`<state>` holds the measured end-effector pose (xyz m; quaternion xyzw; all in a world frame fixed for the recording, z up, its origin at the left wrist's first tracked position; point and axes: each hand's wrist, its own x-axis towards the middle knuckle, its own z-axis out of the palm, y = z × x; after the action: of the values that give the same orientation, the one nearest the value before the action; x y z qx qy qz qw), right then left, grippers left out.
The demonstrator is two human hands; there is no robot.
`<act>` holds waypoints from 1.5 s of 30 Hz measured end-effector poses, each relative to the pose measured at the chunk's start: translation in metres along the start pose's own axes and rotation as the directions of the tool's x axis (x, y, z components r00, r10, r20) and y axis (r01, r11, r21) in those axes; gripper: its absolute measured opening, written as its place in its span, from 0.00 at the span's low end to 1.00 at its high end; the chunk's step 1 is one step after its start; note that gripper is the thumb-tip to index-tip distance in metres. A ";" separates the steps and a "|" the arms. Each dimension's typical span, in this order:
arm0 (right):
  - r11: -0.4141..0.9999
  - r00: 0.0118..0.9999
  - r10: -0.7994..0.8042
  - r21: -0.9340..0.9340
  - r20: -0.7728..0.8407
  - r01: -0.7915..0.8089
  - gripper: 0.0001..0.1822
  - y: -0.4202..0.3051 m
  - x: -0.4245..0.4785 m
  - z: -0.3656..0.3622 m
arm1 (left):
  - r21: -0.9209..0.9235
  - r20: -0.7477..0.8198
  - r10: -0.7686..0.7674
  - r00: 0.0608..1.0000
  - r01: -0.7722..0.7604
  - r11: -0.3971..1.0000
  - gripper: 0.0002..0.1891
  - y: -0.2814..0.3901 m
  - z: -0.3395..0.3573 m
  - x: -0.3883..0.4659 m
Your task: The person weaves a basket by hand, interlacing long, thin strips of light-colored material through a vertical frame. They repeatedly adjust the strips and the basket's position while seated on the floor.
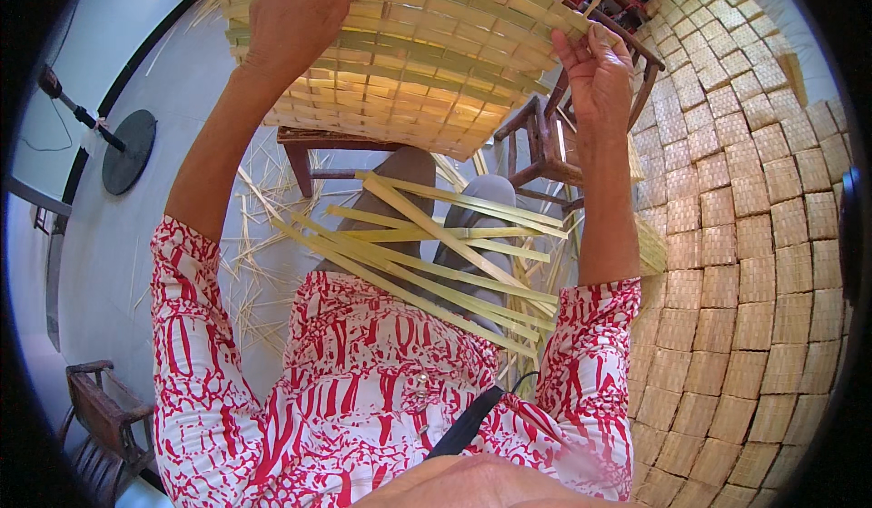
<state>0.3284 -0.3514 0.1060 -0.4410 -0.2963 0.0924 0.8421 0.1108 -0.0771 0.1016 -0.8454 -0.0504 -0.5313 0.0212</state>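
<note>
A woven panel of pale green and yellow plant strips (422,52) is raised in front of me, above my knees. My left hand (300,18) lies against its upper left part; some fingertips are cut off by the top of the picture. With thumb and fingers, my right hand (594,48) pinches the panel's upper right corner, where loose strip ends stick out. Several loose flat strips (436,263) lie crossed over my lap and thighs.
Many woven pieces (722,235) are stacked in rows along the right. A wooden stool (340,139) stands beneath the panel, and a wooden chair (538,144) behind my right hand. Strip scraps (255,256) litter the floor. At left are a round black stand base (129,152) and another wooden chair (109,406).
</note>
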 end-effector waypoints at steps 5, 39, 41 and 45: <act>1.000 1.000 -0.004 -0.024 -0.029 0.003 0.05 -0.004 0.002 0.001 | -0.086 -0.036 0.038 0.999 -0.041 0.995 0.22 -0.009 -0.004 0.013; 0.987 0.988 0.036 -0.160 0.148 -0.012 0.08 -0.013 0.005 -0.048 | -0.077 -0.050 -0.011 0.999 0.007 0.997 0.28 -0.032 -0.003 -0.069; 0.973 0.987 0.042 -0.230 0.153 -0.006 0.09 -0.017 0.008 -0.043 | -0.194 0.065 0.054 0.996 -0.041 0.980 0.30 -0.045 0.012 -0.118; 0.988 0.986 0.016 -0.152 0.165 0.009 0.14 -0.003 0.008 -0.052 | -0.224 0.074 0.152 0.986 -0.132 0.966 0.22 -0.020 0.022 -0.123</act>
<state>0.3648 -0.3857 0.0890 -0.4953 -0.3706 0.1073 0.7783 0.0754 -0.0628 -0.0193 -0.8674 0.0683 -0.4916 -0.0360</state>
